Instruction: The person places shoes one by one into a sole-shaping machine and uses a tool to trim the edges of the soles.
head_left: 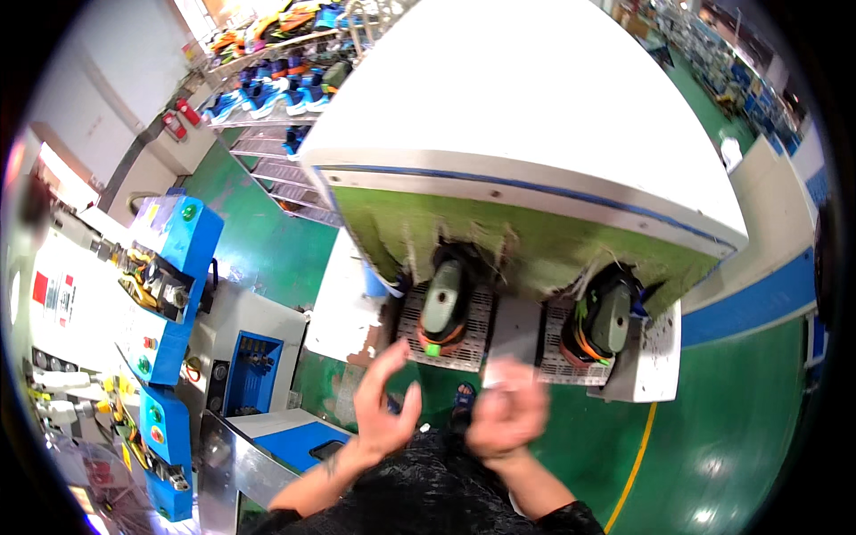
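Left hand [382, 419]: released; thumb and fingers stand parted, holding nothing. Right hand [508, 415]: blurred, fingers curled inward; I cannot tell whether they are clenched or grasping anything. My two hands are apart, both short of the machine mouth.

First shoe [447, 299]: just beyond my left fingertips and a little to their right, dark, with a grey-green last in it, orange and bright green at the end nearest me. It sits on a perforated plate [479, 325]. Second shoe [610, 323]: beyond and to the right of my right fingers, similar colours, also with a last, on a second plate [553, 349].

Above both shoes, ahead of my fingers: a frayed green curtain [535, 245] under the white machine housing [535, 98]. Far ahead-left of my left fingers: a shoe rack [272, 169]. Well left of them: a blue panel [168, 343] with buttons.
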`<state>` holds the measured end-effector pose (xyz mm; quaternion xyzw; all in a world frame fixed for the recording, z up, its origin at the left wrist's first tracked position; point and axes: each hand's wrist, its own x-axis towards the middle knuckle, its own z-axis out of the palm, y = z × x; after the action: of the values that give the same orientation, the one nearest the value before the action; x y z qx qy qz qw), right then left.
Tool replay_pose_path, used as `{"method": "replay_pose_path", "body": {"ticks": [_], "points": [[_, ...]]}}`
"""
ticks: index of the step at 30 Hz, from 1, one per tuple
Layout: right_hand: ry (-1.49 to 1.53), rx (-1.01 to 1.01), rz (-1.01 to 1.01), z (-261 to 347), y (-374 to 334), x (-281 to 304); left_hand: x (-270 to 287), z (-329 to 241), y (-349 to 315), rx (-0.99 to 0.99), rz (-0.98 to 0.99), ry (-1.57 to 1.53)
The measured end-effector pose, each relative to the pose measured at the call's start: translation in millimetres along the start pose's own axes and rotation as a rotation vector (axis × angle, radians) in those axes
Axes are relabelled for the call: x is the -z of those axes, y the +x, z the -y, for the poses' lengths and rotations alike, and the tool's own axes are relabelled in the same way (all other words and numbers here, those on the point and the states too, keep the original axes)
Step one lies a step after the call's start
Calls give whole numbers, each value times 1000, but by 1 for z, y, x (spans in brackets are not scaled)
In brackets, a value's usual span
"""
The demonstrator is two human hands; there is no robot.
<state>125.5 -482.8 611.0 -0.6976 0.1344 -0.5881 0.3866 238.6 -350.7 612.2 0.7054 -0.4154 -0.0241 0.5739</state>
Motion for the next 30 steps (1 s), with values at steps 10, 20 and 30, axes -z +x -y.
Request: {"method": "replay_pose_path", "body": {"ticks": [10, 20, 30], "points": [[715, -438, 1258, 140, -132, -205, 240, -116, -142, -995, -1389, 426], [1473, 132, 2101, 289, -310, -267, 309, -87, -274, -351, -1643, 921], [1431, 35, 2677, 290, -310, -380, 355, -41, -257, 112, -1758, 1116]]}}
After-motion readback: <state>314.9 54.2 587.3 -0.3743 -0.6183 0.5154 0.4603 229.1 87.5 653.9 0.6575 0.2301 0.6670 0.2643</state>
